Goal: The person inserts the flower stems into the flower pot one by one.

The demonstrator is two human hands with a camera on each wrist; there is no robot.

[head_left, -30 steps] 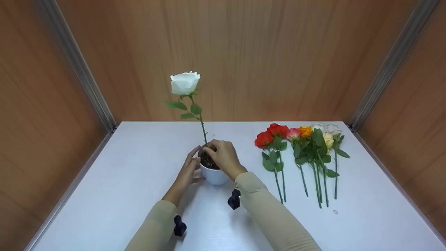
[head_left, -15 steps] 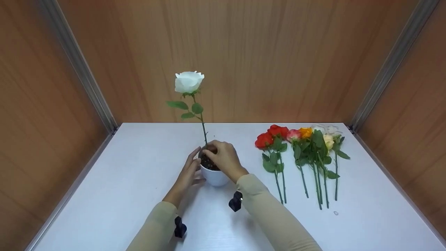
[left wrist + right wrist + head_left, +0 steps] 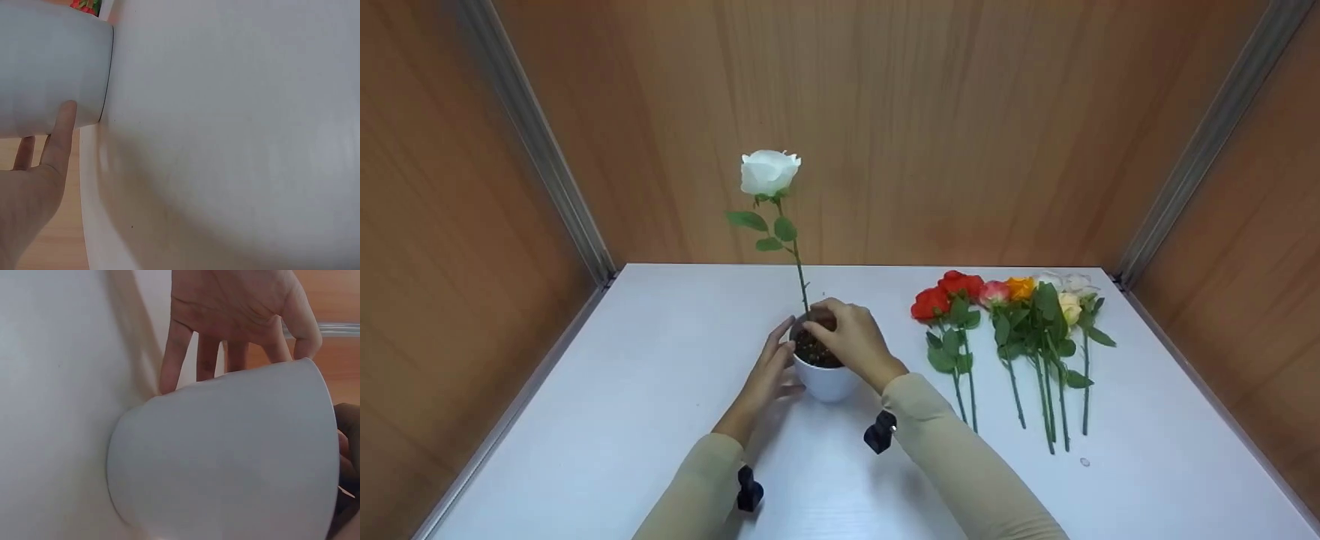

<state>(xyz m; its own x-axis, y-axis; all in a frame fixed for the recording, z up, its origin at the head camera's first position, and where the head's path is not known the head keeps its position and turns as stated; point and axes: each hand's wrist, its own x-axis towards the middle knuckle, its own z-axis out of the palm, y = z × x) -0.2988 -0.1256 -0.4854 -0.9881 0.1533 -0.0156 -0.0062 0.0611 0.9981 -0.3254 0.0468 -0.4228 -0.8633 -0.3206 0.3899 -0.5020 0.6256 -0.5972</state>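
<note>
A white rose (image 3: 769, 172) stands nearly upright, leaning slightly left, its lower stem in the dark soil (image 3: 815, 351) of a white pot (image 3: 826, 384). My right hand (image 3: 851, 337) reaches over the pot and pinches the stem low down at the soil; the stem's end is hidden. My left hand (image 3: 761, 379) rests on the pot's left side. In the right wrist view, the left hand (image 3: 230, 309) touches the pot wall (image 3: 225, 450) with fairly straight, spread fingers, its thumb at the rim. The left wrist view shows its fingertips on the pot (image 3: 50, 67).
To the right lie two red roses (image 3: 949, 292) and a bunch with pink, orange (image 3: 1021, 288), white and cream (image 3: 1069, 306) roses, stems toward me. A small clear piece (image 3: 1084, 462) lies near them. Wooden panels (image 3: 885, 135) enclose the white table (image 3: 675, 337) behind and at both sides.
The white rose's head has shifted a little to the right and stands more upright. The right hand moved slightly right, still pinching the stem; the left hand stays on the pot.
</note>
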